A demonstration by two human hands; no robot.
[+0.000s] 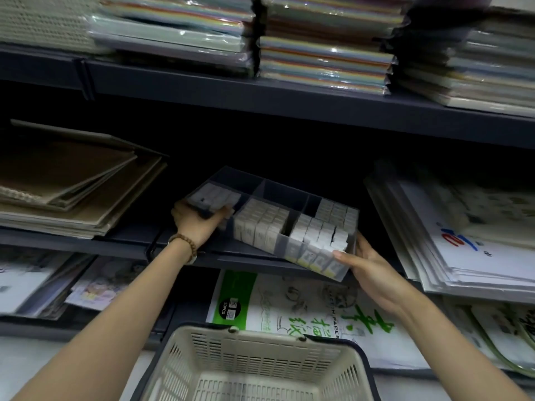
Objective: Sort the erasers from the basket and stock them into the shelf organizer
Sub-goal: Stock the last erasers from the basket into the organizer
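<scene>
A translucent grey shelf organizer (278, 189) with several compartments lies skewed on the middle shelf, its near right corner jutting over the shelf edge. Rows of white boxed erasers (262, 224) fill its front compartments; the back middle ones look dark and empty. My left hand (197, 219) grips the organizer's near left corner, fingers curled over the rim. My right hand (366, 263) holds the near right corner, thumb across the front wall. The cream plastic basket (254, 363) stands below at the bottom centre, with no erasers visible inside.
Brown sketch pads (72, 180) lie to the left on the same shelf, and large paper pads (463, 230) to the right. Wrapped coloured paper packs (324, 44) fill the shelf above. Green-printed paper packs (292, 305) lie on the shelf below.
</scene>
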